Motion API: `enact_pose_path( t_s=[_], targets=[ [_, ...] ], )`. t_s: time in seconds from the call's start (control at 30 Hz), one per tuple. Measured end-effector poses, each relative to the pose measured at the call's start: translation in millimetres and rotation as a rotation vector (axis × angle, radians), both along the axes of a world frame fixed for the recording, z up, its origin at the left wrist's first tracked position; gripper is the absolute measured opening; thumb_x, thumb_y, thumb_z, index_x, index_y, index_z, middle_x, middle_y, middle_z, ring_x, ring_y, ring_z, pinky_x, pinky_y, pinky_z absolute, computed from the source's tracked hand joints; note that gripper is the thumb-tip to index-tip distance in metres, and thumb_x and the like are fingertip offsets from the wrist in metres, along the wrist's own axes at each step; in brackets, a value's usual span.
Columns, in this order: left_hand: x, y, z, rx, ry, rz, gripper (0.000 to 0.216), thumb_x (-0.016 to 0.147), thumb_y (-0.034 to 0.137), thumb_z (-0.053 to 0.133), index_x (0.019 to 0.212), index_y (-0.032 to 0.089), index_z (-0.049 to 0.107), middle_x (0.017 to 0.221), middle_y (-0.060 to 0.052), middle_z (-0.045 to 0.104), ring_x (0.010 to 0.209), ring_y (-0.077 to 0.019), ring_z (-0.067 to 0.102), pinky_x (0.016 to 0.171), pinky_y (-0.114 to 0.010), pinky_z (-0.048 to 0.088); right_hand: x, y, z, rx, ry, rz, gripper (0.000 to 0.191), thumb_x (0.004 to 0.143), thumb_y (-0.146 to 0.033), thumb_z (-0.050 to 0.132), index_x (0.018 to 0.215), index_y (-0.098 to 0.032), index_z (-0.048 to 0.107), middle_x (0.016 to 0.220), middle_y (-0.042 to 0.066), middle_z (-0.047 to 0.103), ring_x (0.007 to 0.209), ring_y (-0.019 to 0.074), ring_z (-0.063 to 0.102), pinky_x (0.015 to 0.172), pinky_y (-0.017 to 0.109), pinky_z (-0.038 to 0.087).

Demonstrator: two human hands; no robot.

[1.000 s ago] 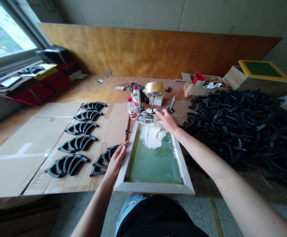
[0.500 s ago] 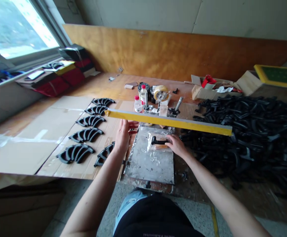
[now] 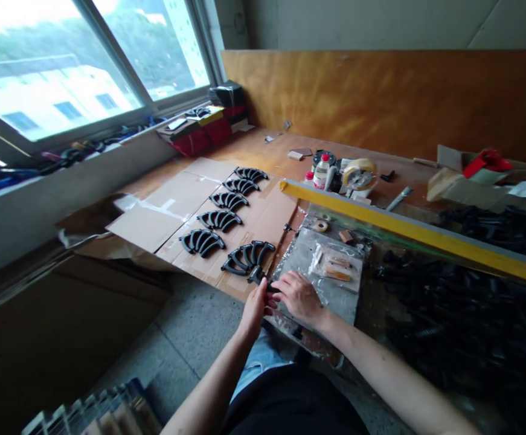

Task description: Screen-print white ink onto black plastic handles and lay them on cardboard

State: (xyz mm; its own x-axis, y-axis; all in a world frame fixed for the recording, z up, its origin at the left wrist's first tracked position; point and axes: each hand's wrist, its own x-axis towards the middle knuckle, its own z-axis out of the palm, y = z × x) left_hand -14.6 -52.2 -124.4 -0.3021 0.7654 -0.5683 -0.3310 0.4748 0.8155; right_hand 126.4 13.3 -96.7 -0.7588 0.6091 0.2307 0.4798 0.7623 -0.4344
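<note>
**Part off the jig, both hands at the plate corner**

Since half a second ago the right hand [image 3: 299, 297] has left the jig [image 3: 337, 266] and pulled back to the near left corner of the plate [image 3: 335, 299]. The left hand [image 3: 254, 308] has dropped from the screen [image 3: 403, 229] to meet it. The black part that sat on the jig is gone from there, and only the taped wooden blocks show. The view has swung left too (more window, less of the pile [image 3: 462, 302]). A second ago the screen lay flat with white ink on it. Now it stands tipped up, its yellow edge running across the right side.

Our read: this piece is done with the jig and not yet laid with the others.

Part [image 3: 270, 289]: we see only a dark sliver between the two hands, just off the plate corner. It sits just beside the nearest of the six curved, ribbed pieces [image 3: 202, 240] lined up on the cardboard [image 3: 263, 220]. Its shape is hidden and no print shows on it.

Fingers: the left ones reach nearly straight, tips touching the right hand. The right ones are bent, knuckles up, over the sliver. We can't tell which hand, if either, actually grips it.
</note>
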Motion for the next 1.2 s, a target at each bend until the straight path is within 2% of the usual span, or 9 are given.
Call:
enact_pose_path(
  t_s=[0.1,0.23,0.33,0.43,0.63,0.83,0.9,1.03,1.2],
  targets=[
    [-57.7,-11.0,-26.8,-0.136,0.187,0.089,0.069,0.072,0.079,0.044,0.074,0.013,0.063,0.075,-0.008,0.069,0.056,-0.0110,0.056,0.048,-0.021,0.039,-46.4,16.8,-20.9,-0.090,-0.033,-0.033,0.019,0.094,-0.034,0.056,0.104,-0.024,0.069,0.099,0.005,0.064,0.100,0.0196,0.056,0.089,0.030,0.044],
    [-120.4,-16.6,-61.8,-0.312,0.303,0.116,0.074,0.077,0.078,0.029,0.076,0.013,0.063,0.081,-0.013,0.071,0.055,-0.0130,0.056,0.048,-0.024,0.041,-101.8,55.6,-44.1,-0.207,-0.192,-0.223,0.024,0.093,-0.034,0.057,0.112,-0.023,0.067,0.104,0.008,0.065,0.102,0.0207,0.060,0.089,0.029,0.045],
    [-145.8,-12.5,-77.8,-0.360,0.307,0.043,0.070,0.082,0.072,0.028,0.077,0.013,0.064,0.070,-0.012,0.069,0.051,-0.0149,0.056,0.046,-0.025,0.041,-135.9,76.4,-56.3,-0.329,-0.325,-0.346,0.034,0.092,-0.038,0.057,0.121,-0.021,0.062,0.109,0.012,0.065,0.103,0.0228,0.062,0.089,0.031,0.045],
    [-160.1,-3.3,-85.7,-0.389,0.297,-0.073,0.066,0.085,0.067,0.028,0.071,0.013,0.064,0.055,-0.010,0.064,0.045,-0.0162,0.055,0.043,-0.026,0.039,-160.3,86.3,-69.7,-0.426,-0.405,-0.448,0.043,0.089,-0.043,0.060,0.125,-0.020,0.059,0.114,0.015,0.063,0.105,0.0248,0.063,0.087,0.032,0.047],
    [-178.8,24.7,-86.7,-0.387,0.316,-0.216,0.067,0.089,0.064,0.024,0.063,0.015,0.062,0.058,-0.012,0.066,0.049,-0.0172,0.059,0.044,-0.025,0.041,-187.7,98.8,-91.1,-0.462,-0.388,-0.533,0.039,0.087,-0.036,0.060,0.121,-0.019,0.063,0.119,0.015,0.059,0.104,0.0231,0.063,0.091,0.032,0.046],
    [-189.4,24.8,-68.8,-0.354,0.487,-0.292,0.066,0.089,0.066,0.026,0.064,0.018,0.063,0.059,-0.010,0.067,0.054,-0.0198,0.063,0.052,-0.028,0.045,-187.3,111.9,-91.3,-0.433,-0.392,-0.523,0.036,0.085,-0.032,0.058,0.118,-0.019,0.067,0.117,0.013,0.058,0.101,0.0229,0.063,0.087,0.031,0.048],
    [-187.4,20.3,-61.8,-0.312,0.625,-0.279,0.055,0.090,0.061,0.034,0.072,0.020,0.066,0.066,-0.008,0.069,0.064,-0.0205,0.065,0.061,-0.029,0.046,-179.2,112.4,-90.0,-0.412,-0.422,-0.504,0.036,0.084,-0.032,0.058,0.117,-0.021,0.067,0.117,0.012,0.058,0.099,0.0227,0.063,0.084,0.031,0.048],
    [-174.6,19.7,-55.7,-0.176,0.872,-0.253,0.034,0.093,0.046,0.044,0.105,0.026,0.068,0.106,-0.006,0.068,0.095,-0.0193,0.063,0.080,-0.027,0.044,-167.9,113.1,-88.3,-0.363,-0.431,-0.414,0.035,0.085,-0.033,0.059,0.116,-0.021,0.067,0.114,0.011,0.058,0.100,0.0221,0.063,0.087,0.030,0.047],
    [-163.4,28.3,-61.5,-0.133,1.136,-0.295,0.038,0.096,0.041,0.040,0.122,0.026,0.063,0.108,-0.006,0.064,0.091,-0.0170,0.063,0.074,-0.025,0.046,-167.2,122.9,-90.6,-0.366,-0.408,-0.290,0.034,0.089,-0.034,0.057,0.120,-0.021,0.066,0.113,0.010,0.059,0.101,0.0200,0.062,0.092,0.028,0.044]
  ],
)
